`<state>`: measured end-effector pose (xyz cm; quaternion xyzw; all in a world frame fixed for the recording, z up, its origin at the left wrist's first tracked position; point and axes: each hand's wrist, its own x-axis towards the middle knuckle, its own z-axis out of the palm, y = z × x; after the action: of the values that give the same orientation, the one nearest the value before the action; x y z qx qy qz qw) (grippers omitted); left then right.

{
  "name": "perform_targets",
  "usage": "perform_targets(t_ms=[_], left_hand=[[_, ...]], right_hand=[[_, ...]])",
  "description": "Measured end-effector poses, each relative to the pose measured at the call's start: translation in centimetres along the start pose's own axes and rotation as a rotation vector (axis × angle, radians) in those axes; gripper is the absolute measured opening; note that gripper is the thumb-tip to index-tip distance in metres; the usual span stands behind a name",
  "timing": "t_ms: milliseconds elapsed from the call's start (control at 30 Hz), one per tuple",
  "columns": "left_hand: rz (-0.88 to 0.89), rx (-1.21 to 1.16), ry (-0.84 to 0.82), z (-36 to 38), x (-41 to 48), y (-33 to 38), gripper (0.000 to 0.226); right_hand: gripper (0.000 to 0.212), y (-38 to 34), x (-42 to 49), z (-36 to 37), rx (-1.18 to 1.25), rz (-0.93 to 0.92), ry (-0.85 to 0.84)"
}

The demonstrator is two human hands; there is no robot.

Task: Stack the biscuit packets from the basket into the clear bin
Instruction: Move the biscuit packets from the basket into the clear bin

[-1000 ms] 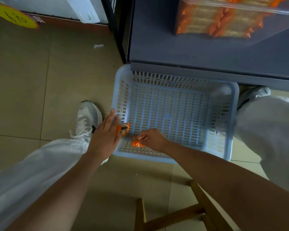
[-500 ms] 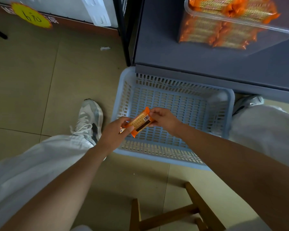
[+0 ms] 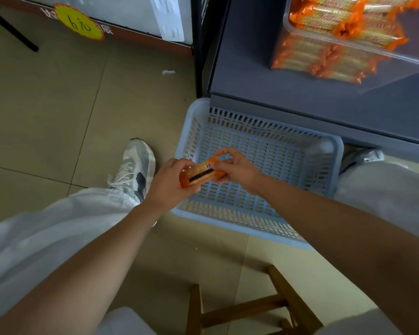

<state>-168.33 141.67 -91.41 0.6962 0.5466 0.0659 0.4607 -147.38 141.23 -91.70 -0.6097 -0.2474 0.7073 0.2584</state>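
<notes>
**A:** Both hands are up off the basket floor now. A second back they were down in the near left corner, picking at the last orange bits; now the left hand (image 3: 168, 182) and right hand (image 3: 235, 169) meet above the blue basket (image 3: 271, 151) with one biscuit packet (image 3: 201, 174) between them.

**B:** Yep, and the view has tipped up a little too, more of the clear bin (image 3: 358, 32) shows at far right. How's the packet lying?

**A:** Long axis runs from near left to far right, tilted a bit, barcode side up. Left fingers curl around the near left end, right thumb and fingertips pinch the far right end. Neither hand is spread, both are closed on it.

**B:** So which hand is better placed for the bin?

**A:** Right one, I'd say. The bin sits on the grey shelf (image 3: 288, 76), far and to the right of the hands, well apart from them and higher up. The right hand is already on that side, and the packet's far end points roughly that way.

**B:** Basket looks bare otherwise?

**A:** I can't see any other packet on the mesh. The bin already shows stacked orange packets, so my guess is this is the last one, near the end of the job.

**B:** Then it's lift up and away to the right, and lay it flat on the pile.
</notes>
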Motion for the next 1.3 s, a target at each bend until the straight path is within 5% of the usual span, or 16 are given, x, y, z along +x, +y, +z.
perform_targets(t_ms=[200,467,733,933,1133,1300], left_hand=[[-0.107,-0.218,-0.083,-0.8,0.5,2.5,0.010],[-0.348,-0.639,-0.203,-1.2,0.1,3.5,0.024],[-0.395,-0.624,-0.289,-1.6,-0.3,3.6,0.025],[-0.522,-0.821,-0.001,-1.7,0.1,2.6,0.035],[-0.544,-0.903,0.410,-3.2,-0.1,-0.5,0.010],[-0.565,-0.894,0.443,-4.0,-0.2,-3.7,0.015]], right_hand=[[0.030,-0.8,-1.6,-1.3,-0.074,-0.041,-0.057],[0.016,-1.0,-2.5,-2.0,-0.126,-0.045,-0.071],[0.010,-1.4,-2.2,-1.4,-0.109,-0.050,-0.064],[0.024,-1.2,-1.8,-0.5,-0.083,-0.016,-0.072],[0.026,0.3,0.7,1.9,-0.184,0.024,-0.059],[0.026,2.5,3.7,5.8,-0.341,0.093,-0.172]])
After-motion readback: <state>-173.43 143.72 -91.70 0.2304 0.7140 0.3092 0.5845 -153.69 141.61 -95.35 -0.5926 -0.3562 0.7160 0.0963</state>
